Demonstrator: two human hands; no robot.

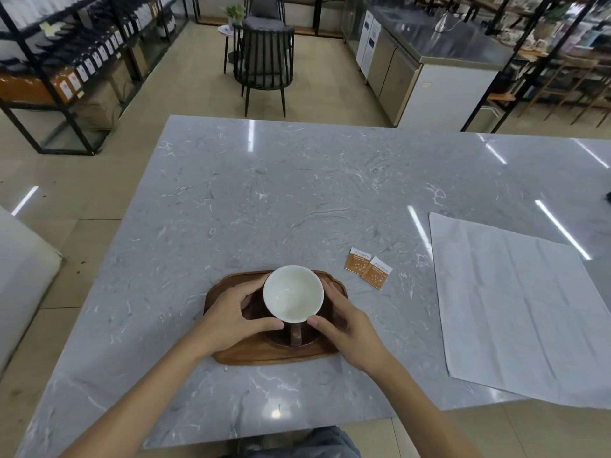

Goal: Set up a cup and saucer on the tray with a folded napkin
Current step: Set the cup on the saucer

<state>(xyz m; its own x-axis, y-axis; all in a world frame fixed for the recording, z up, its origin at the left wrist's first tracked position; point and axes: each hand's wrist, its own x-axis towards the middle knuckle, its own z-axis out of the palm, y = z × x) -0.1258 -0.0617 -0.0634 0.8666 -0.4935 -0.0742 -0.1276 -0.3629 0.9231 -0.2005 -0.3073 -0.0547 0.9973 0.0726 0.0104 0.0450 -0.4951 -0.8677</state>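
We have both hands around the cup (293, 294), which stands upright on a dark saucer (309, 338) in the middle of the wooden tray (231, 353), at the near centre of the counter (297, 193). The left hand (231, 315) wraps the cup's left side, thumb tip touching near the rim by the handle; the right hand (347, 322) cups the right side the same way, so each is half-curled on the cup's wall rather than spread wide. The handle (295, 333) points straight toward us, between the two thumbs.

We judge the cup and saucer part to be about settled, so the coming move turns on the napkin (515, 312). It lies flat and unfolded well to the right of the tray, its long axis running from far-left to near-right, its near edge close to the counter's edge. Our right hand is clearly the nearer one to it; the left would have to cross over the cup. Two small orange packets (368, 267) sit on the counter between the tray and the napkin, slightly farther away, and a low reach to the right could brush them.
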